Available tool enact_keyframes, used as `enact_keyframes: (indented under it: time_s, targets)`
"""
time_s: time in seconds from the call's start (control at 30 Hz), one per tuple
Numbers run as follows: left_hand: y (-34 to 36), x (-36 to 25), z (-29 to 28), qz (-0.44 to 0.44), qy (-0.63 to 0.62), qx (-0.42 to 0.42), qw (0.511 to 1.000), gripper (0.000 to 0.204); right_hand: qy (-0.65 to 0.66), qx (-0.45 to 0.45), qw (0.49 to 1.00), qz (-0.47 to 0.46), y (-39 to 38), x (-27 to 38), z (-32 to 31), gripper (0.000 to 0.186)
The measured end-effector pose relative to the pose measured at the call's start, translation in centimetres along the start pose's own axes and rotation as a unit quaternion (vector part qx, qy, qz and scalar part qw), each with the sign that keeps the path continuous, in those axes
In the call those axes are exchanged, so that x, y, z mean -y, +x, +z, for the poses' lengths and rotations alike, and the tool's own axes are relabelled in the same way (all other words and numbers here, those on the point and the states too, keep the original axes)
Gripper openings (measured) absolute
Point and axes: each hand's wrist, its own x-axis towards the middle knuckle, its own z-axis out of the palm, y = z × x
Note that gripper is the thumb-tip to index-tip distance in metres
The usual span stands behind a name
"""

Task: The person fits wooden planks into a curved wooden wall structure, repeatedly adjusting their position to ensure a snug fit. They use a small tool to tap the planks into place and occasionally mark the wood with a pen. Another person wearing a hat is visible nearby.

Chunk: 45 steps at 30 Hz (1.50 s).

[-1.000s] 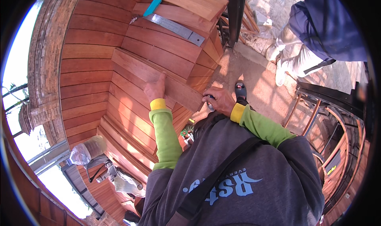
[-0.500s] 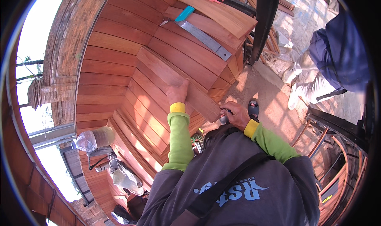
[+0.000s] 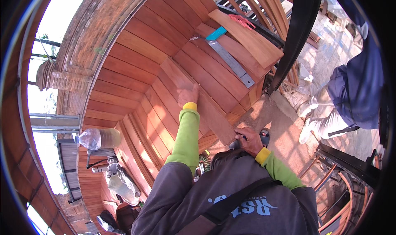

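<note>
Two bare hands are at one wooden plank (image 3: pixel 211 116), which lies lengthwise over the slatted bench (image 3: pixel 208 72), its near end toward the person's body. The left hand (image 3: pixel 188 95) rests across its upper face; whether the fingers hook an edge, I cannot tell. The right hand (image 3: pixel 250 141) is curled at the near end, and what it grips is hidden. The plank looks stiff and fairly light, tough rather than fragile, though its smooth face may slide — best held by both long edges around the middle, with the end steadied.

On the bench lie a try square (image 3: pixel 231 63) with a turquoise stock and a loose board (image 3: pixel 249 39). A plastic bottle (image 3: pixel 100 138) stands left; beyond the black metal post (image 3: pixel 300 39), a person in navy (image 3: pixel 354 92) stands in patchy sunlight.
</note>
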Motion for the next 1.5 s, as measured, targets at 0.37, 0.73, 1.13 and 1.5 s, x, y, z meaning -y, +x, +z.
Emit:
enact_keyframes:
  time_s: [0.37, 0.73, 1.13, 1.5]
  targets:
    - [7.1, -1.6, 2.8, -0.09, -0.043, -0.098, 0.99, 0.08, -0.042, 0.018, 0.999, -0.014, 0.3, 0.7, -0.3, 0.026]
    - [11.2, -2.2, 2.3, -0.084, -0.069, -0.129, 0.986, 0.075, -0.106, 0.035, 0.993, -0.026, 1.1, 1.5, 0.0, 0.04]
    - [11.3, -2.0, 1.3, -0.075, -0.082, -0.082, 0.99, 0.08, -0.12, 0.034, 0.992, -0.034, 1.1, 1.2, 0.3, 0.037]
    - [12.4, -0.9, 1.6, -0.06, -0.085, -0.052, 0.993, 0.086, -0.062, 0.017, 0.997, 0.037, 1.0, 2.3, 0.2, 0.035]
